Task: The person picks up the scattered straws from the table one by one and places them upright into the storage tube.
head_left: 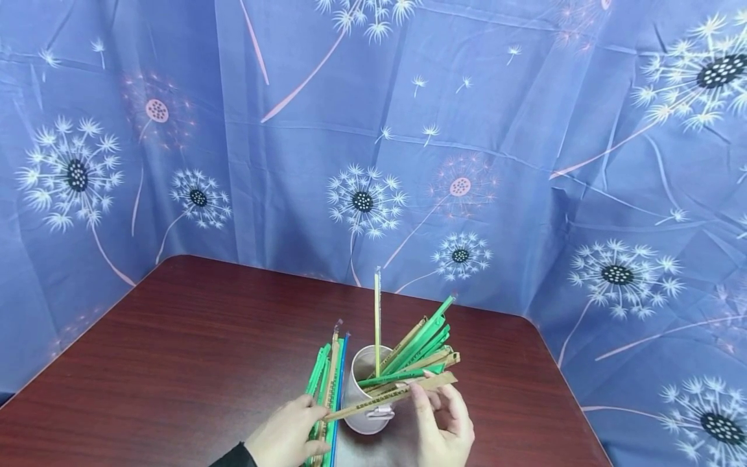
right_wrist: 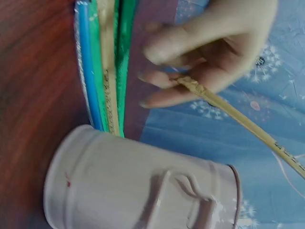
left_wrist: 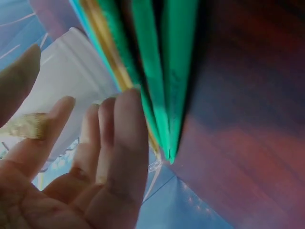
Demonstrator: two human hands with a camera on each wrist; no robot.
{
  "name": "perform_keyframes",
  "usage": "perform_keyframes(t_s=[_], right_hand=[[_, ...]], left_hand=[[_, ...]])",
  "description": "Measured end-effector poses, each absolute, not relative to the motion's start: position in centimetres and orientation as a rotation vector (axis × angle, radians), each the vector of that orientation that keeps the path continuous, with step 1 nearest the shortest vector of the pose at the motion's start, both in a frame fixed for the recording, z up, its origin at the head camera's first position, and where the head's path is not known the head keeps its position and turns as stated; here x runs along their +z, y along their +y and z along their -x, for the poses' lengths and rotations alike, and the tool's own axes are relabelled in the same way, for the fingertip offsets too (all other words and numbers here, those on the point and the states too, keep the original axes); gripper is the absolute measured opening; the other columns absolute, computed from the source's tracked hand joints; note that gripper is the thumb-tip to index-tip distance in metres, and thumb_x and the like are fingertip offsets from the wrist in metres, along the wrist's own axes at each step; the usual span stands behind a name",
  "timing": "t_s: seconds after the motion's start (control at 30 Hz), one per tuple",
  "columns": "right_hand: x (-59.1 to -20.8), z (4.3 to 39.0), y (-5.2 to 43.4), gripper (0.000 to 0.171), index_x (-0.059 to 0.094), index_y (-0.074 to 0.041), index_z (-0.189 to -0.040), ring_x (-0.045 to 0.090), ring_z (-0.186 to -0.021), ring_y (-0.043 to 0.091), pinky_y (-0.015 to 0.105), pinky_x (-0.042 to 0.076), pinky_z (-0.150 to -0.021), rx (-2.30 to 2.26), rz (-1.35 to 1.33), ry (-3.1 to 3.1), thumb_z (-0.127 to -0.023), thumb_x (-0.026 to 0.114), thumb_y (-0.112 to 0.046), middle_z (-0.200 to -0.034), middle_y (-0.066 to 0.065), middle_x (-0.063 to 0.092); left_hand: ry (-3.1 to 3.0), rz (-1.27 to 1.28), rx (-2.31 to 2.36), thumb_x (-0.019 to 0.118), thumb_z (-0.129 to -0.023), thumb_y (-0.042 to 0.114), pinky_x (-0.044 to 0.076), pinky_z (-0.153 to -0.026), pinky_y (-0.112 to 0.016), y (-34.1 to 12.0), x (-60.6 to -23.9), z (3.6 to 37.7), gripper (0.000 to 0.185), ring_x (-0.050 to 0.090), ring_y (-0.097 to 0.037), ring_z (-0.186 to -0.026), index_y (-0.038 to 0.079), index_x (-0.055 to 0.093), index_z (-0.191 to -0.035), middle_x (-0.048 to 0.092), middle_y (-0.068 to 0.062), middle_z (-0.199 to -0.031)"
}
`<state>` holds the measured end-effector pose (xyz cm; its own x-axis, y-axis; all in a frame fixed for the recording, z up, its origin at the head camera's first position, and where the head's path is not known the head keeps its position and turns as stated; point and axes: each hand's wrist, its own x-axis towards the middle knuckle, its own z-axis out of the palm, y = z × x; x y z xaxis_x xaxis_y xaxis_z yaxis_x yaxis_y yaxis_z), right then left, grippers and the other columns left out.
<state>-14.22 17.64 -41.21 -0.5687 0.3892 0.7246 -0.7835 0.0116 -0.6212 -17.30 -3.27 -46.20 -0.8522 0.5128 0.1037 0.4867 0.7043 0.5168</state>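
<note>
Both hands pinch the tan stick above the cup.

A dark reddish-brown wooden table with a rounded far corner fills the lower part of the head view. Behind it and to both sides hangs a blue cloth backdrop printed with white and pink dandelion heads and long pale stems. The cloth shows creases and fold lines, and it drapes down past the table's far and right edges.
</note>
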Motion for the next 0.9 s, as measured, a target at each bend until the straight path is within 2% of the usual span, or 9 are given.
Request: perform_keyframes(t_s=[0.07,0.2,0.3,0.4,0.53,0.7,0.9], right_hand=[[-40.9,14.1,17.7,0.034,0.068,0.003,-0.106,0.071,-0.077,0.001,0.014,0.054,-0.066,1.698,-0.358,-1.388,-0.083,0.058,0.025,-0.099,-0.005,0.076],[-40.3,14.3,18.2,0.031,0.065,0.011,-0.107,0.073,-0.078,0.007,0.016,0.055,-0.071,1.709,-0.364,-1.257,-0.083,0.054,0.027,-0.097,0.002,0.076],[-39.9,14.6,18.7,0.028,0.063,0.016,-0.107,0.073,-0.078,0.010,0.017,0.056,-0.073,1.706,-0.368,-1.169,-0.084,0.052,0.027,-0.092,0.006,0.076],[-39.6,14.7,19.0,0.026,0.065,0.012,-0.107,0.071,-0.073,0.009,0.017,0.056,-0.069,1.678,-0.290,-1.129,-0.086,0.054,0.023,-0.088,0.004,0.076],[-39.4,15.1,19.4,0.023,0.064,0.013,-0.107,0.070,-0.071,0.011,0.018,0.055,-0.066,1.685,-0.258,-1.015,-0.088,0.055,0.021,-0.086,0.006,0.074],[-39.3,15.5,19.7,0.019,0.062,0.015,-0.105,0.071,-0.071,0.014,0.020,0.055,-0.065,1.708,-0.256,-0.897,-0.088,0.056,0.020,-0.085,0.010,0.074],[-40.2,15.6,19.9,0.021,0.064,0.011,-0.106,0.070,-0.074,0.009,0.018,0.055,-0.069,1.699,-0.166,-1.061,-0.089,0.055,0.019,-0.086,0.002,0.074]], left_hand=[[2.849,-0.829,0.821,0.083,-0.077,0.032,0.050,-0.066,-0.033,-3.3,-46.5,17.4,0.041,0.060,-0.015,-0.078,0.010,0.071,-0.110,0.061,-0.001,-0.094],[2.839,-0.851,0.823,0.083,-0.077,0.030,0.053,-0.067,-0.037,-3.4,-47.2,17.3,0.038,0.064,-0.020,-0.081,0.012,0.072,-0.107,0.065,-0.006,-0.096],[2.855,-0.897,0.817,0.083,-0.075,0.029,0.050,-0.063,-0.031,-3.6,-47.5,17.2,0.031,0.060,-0.014,-0.076,0.012,0.071,-0.098,0.063,-0.002,-0.089],[2.848,-0.909,0.814,0.083,-0.074,0.028,0.043,-0.059,-0.025,-3.7,-47.8,17.3,0.026,0.053,-0.007,-0.071,0.013,0.068,-0.090,0.060,0.002,-0.081],[2.816,-0.861,0.827,0.083,-0.075,0.027,0.041,-0.059,-0.025,-3.7,-48.0,17.5,0.024,0.051,-0.006,-0.071,0.012,0.067,-0.087,0.061,0.002,-0.079],[2.829,-0.849,0.877,0.083,-0.074,0.021,0.035,-0.054,-0.022,-3.8,-48.3,17.3,0.023,0.042,-0.001,-0.063,0.012,0.062,-0.079,0.054,0.008,-0.069],[2.839,-0.778,0.907,0.083,-0.073,0.017,0.035,-0.052,-0.023,-3.8,-48.2,17.2,0.023,0.042,-0.001,-0.060,0.010,0.062,-0.078,0.055,0.007,-0.066]])
